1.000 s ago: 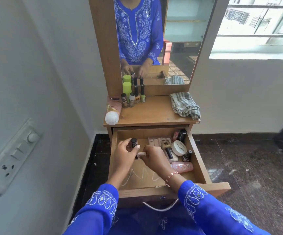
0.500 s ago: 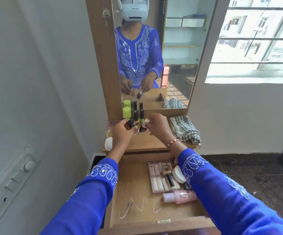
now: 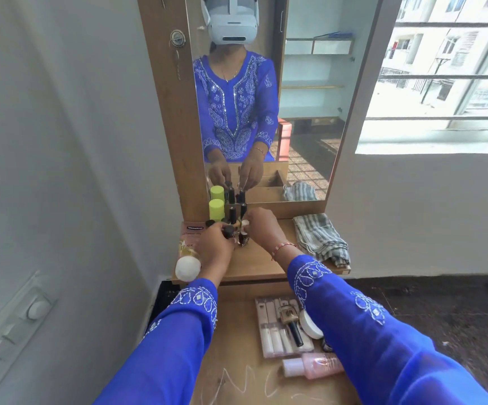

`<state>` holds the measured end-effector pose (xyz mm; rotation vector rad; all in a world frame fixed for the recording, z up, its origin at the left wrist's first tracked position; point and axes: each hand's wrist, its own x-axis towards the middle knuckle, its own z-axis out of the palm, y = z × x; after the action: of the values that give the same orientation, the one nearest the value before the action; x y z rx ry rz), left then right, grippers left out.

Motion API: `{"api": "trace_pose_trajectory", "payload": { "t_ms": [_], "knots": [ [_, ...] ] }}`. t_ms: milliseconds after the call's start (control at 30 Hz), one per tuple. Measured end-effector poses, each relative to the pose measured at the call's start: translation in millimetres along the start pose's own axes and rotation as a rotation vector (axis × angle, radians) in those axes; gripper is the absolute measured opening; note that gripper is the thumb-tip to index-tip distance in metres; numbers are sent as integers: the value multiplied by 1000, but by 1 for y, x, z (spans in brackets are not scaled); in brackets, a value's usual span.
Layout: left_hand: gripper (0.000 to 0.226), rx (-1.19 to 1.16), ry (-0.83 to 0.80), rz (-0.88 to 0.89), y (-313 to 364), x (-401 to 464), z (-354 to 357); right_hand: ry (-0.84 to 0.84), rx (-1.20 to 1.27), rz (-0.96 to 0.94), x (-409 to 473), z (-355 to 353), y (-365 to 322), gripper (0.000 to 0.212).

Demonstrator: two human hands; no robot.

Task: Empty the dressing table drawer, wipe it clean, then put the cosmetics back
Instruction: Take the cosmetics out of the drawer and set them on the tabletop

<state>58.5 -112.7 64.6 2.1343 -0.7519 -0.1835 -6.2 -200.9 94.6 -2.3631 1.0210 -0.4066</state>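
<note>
My left hand [image 3: 215, 247] grips a small black-capped nail polish bottle [image 3: 228, 231] low over the dressing table top [image 3: 261, 263]. My right hand [image 3: 263, 227] pinches the white cap of a dark nail polish bottle [image 3: 244, 240] whose base is at the tabletop. Both are beside a cluster of small bottles [image 3: 232, 214] and a green-capped bottle [image 3: 216, 209] at the mirror's foot. Below, the open drawer [image 3: 236, 343] holds a makeup palette [image 3: 272, 331], a black-handled brush [image 3: 293, 327], a white compact [image 3: 310, 324] and a pink bottle [image 3: 314, 365]. My right sleeve hides part of it.
A pink lotion bottle [image 3: 188, 251] lies at the tabletop's left edge. A striped cloth [image 3: 321, 238] is bunched at its right end. White chalky marks [image 3: 231, 381] streak the drawer floor. The mirror [image 3: 266, 97] rises behind, a wall at left, dark floor at right.
Both hands lifted small bottles out of the drawer and carried them up to the tabletop, then lowered them beside the bottle cluster. The camera tilted up toward the mirror.
</note>
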Motion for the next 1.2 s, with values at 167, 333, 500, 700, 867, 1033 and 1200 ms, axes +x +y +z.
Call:
{"api": "trace_pose_trajectory", "payload": {
  "t_ms": [167, 333, 500, 700, 867, 1033, 1200],
  "knots": [
    [29, 25, 6, -22, 1, 2, 8, 29, 5, -13, 7, 6, 5, 24],
    [33, 8, 11, -35, -2, 4, 15, 44, 69, -2, 10, 9, 6, 22],
    [33, -17, 22, -39, -1, 4, 15, 38, 114, 14, 11, 12, 5, 22],
    [35, -32, 40, -33, -1, 0, 12, 62, 76, -5, 5, 14, 5, 22],
    [37, -215, 51, -43, 5, -15, 0, 190, 95, -35, -15, 2, 2, 19],
    [41, -415, 63, -68, 4, -51, -14, 378, 281, -25, -57, -3, 16, 19],
    [33, -564, -6, -145, -25, -96, -3, 402, 301, 35, -123, 13, 51, 10]
  ]
}}
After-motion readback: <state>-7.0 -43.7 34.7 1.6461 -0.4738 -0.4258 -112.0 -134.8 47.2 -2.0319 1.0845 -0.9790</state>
